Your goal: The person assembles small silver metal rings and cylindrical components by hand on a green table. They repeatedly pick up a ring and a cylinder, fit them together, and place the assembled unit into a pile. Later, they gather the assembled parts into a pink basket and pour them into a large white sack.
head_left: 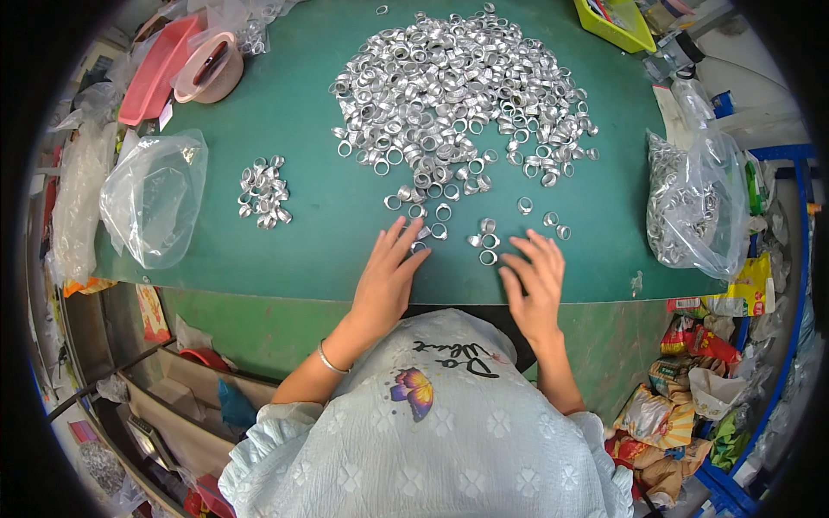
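A large heap of silver metal rings [458, 78] is spread over the far middle of the green table [302, 259]. From its near side a few loose rings trail toward me. My left hand [382, 274] has its fingers stretched out and apart beside a silver ring [420, 246], perhaps touching it. Over the table's near edge, my right hand [535, 281] is spread with nothing visible in it. Closest to its thumb is a single ring [488, 257], below a small cluster of rings [485, 231]. A smaller separate pile of rings [264, 192] lies to the left.
A clear plastic bag [155, 198] lies at the left, near a pink bowl [210, 69] and a pink tray [160, 69]. Toward the right stands a clear bag filled with rings [682, 203]. A yellow-green basket [615, 24] sits at the far right.
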Motion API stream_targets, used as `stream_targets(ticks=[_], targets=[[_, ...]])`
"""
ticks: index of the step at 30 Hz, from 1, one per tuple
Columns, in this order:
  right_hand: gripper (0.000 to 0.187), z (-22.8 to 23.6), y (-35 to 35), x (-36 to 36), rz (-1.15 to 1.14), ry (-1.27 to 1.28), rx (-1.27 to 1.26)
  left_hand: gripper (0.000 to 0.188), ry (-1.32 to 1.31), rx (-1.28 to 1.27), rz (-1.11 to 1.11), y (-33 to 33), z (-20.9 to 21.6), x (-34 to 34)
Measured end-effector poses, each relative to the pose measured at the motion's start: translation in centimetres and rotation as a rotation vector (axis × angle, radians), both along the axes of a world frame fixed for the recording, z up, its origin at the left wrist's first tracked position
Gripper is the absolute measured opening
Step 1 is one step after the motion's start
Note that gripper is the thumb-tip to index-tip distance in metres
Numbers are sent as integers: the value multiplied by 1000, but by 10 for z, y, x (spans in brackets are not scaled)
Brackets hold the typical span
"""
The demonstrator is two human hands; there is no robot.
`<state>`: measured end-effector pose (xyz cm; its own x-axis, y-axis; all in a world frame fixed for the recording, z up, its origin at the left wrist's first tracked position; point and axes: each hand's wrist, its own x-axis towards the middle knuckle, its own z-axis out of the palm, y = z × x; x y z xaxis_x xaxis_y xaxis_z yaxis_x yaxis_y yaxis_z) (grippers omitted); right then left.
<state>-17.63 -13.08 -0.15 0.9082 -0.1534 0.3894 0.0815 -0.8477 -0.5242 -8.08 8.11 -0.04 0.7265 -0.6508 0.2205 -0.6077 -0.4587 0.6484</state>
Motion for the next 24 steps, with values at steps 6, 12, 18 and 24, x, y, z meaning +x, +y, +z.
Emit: stream_targets(ticks=[6, 12, 18, 24], targets=[[31, 2, -9, 7, -336, 35, -70, 30, -1, -2, -8, 13, 2, -1], [30, -7, -19, -1, -343, 82, -59, 29, -33, -68, 120, 9, 1, -3], [28, -2, -13, -6, -360, 106, 578, 31, -102, -97, 3, -30, 10, -5], [32, 4, -16, -6, -316, 118, -34, 21, -180, 43, -18, -67, -5, 4]])
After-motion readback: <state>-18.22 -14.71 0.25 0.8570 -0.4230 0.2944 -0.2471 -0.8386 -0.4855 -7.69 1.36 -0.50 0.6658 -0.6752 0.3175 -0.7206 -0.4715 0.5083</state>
